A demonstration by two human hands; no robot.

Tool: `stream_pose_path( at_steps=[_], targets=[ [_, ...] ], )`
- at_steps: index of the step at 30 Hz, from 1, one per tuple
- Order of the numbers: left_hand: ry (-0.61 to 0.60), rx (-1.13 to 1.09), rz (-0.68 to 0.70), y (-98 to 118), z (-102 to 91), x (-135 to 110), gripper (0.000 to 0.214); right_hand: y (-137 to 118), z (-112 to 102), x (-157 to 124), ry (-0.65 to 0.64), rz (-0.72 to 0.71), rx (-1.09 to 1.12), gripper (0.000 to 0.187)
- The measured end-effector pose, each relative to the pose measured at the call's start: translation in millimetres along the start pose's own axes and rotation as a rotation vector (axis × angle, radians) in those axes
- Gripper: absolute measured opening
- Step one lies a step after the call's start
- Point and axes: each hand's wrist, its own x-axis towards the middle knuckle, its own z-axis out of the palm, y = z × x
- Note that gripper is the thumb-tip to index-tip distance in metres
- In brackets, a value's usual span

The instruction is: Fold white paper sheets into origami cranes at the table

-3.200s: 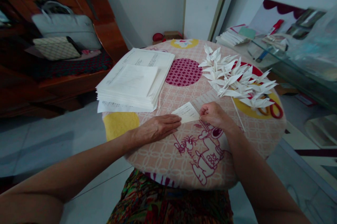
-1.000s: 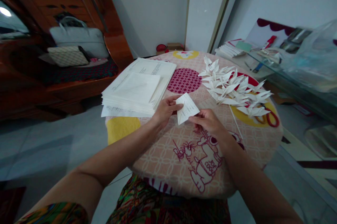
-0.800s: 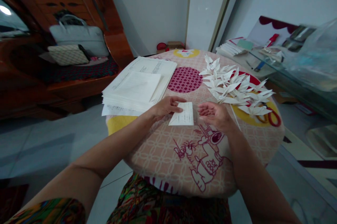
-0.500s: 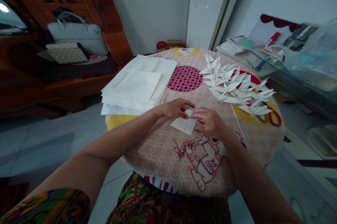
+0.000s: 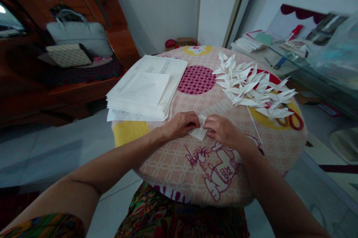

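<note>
Between my hands, on the patterned tablecloth (image 5: pixel 173 167), lies a small folded sheet of printed paper (image 5: pixel 199 133). My left hand (image 5: pixel 183 123) has its fingers curled in and pressed on the paper's left side. From the right, my right hand (image 5: pixel 222 129) pinches the paper's other side with bent fingers. Parts of the paper are hidden under both hands. Just beyond them a printed paper strip (image 5: pixel 219 107) lies flat. Folded white paper cranes (image 5: pixel 246 83) are heaped at the right of the round table.
A thick stack of printed paper (image 5: pixel 140 88) stands at the table's left, smaller sheets on top. Red-handled scissors (image 5: pixel 295 119) lie at the right edge, near a thin white stick (image 5: pixel 254 124). A glass shelf (image 5: pixel 310 85) holds clutter. Bags (image 5: pixel 79 40) rest on a wooden seat.
My left hand has come down and nearer, its fingers now curled over the paper's left side. My right hand has shifted slightly right. The view has tilted a little.
</note>
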Motion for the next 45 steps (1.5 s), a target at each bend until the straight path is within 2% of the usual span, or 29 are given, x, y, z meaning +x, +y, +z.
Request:
stream_pose_path(
  at_steps=[6, 11, 17, 21, 28, 32, 36, 45],
  targets=[
    [-0.05, -0.025, 0.053, -6.6, -4.7, -2.5, 0.023, -7.3, 1.7, -5.5, -0.035, -0.01, -0.129, 0.008],
    [-0.071, 0.032, 0.102, -6.3, -3.4, -6.7, 0.045, -8.4, 6.2, -11.1, 0.021, -0.022, -0.152, 0.01],
    [-0.077, 0.088, 0.166, -3.2, 0.9, -9.0, 0.023, -2.2, 8.9, -11.9, 0.069, -0.04, -0.078, 0.019],
    [-0.051, 0.056, 0.172, -3.8, 2.3, -9.5, 0.022, -1.7, 10.6, -11.3, 0.108, 0.007, -0.028, 0.016],
    [0.058, -0.025, 0.051, 0.5, 5.7, -4.4, 0.019, -5.5, 10.1, -7.8, 0.159, 0.172, 0.097, 0.013],
    [0.101, -0.073, -0.098, 2.6, 5.4, 1.4, 0.014, -5.3, 9.9, -6.2, 0.125, 0.346, 0.274, 0.007],
    [0.14, -0.042, -0.175, 3.6, 6.1, 4.9, 0.012, -1.4, 12.5, -5.4, 0.076, 0.499, 0.446, 0.01],
    [0.198, 0.027, -0.287, 6.5, 9.7, 10.1, 0.011, -5.5, 7.8, -0.9, 0.008, 0.606, 0.537, 0.017]
  ],
)
